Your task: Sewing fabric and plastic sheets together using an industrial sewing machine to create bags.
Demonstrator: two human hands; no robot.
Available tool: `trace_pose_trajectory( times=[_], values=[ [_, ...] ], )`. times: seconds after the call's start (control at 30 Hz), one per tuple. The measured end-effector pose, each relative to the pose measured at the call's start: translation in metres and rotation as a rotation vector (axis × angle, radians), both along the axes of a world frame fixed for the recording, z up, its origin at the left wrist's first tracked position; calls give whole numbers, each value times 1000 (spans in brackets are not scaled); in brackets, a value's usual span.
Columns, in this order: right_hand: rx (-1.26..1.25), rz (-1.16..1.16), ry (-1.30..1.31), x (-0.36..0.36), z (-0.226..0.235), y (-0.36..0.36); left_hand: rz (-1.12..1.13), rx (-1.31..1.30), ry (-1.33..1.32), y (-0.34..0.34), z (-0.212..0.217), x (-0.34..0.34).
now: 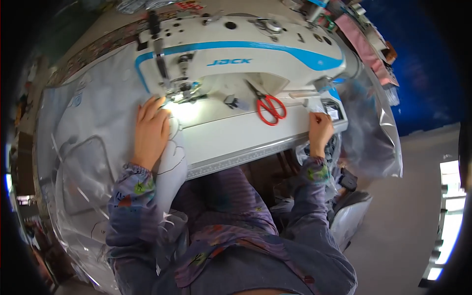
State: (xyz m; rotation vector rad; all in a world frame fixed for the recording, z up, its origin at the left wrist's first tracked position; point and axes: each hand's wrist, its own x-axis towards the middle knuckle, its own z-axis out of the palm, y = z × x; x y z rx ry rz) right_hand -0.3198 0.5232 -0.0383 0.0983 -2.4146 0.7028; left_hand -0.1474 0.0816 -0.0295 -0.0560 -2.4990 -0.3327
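Note:
My left hand (151,132) lies with its fingers stretched out on white fabric (172,160) with thin dark lines on it. Its fingertips are close to the lit needle area (184,93) of a white and blue sewing machine (290,56). Part of the fabric hangs over the table's front edge. At the right end of the machine bed, my right hand (320,133) is closed, fingers curled in beside a small pale piece; whatever it holds is hidden. Scissors with red handles (269,109) lie on the bed between the hands, next to a small dark part (231,102).
Clear plastic sheeting (81,147) covers the table on the left, and more plastic (368,123) hangs at the right. A ruler strip (241,158) runs along the front edge. Pink material (361,44) lies at the far right, near a blue surface (423,64).

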Motion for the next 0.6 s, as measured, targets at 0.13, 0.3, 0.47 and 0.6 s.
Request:
trace_pose_trajectory(
  times=[0.13, 0.3, 0.47, 0.6],
  values=[
    [-283, 303, -23, 61, 31, -93, 8, 417, 33, 10, 16, 24],
    [-243, 769, -102, 126, 9, -265, 30, 694, 57, 28, 24, 26],
    [4, 733, -161, 133, 2, -309, -60, 564, -160, 17, 10, 24],
    [-174, 889, -243, 118, 9, -270, -235, 276, -156, -5, 0, 20]
  ],
)
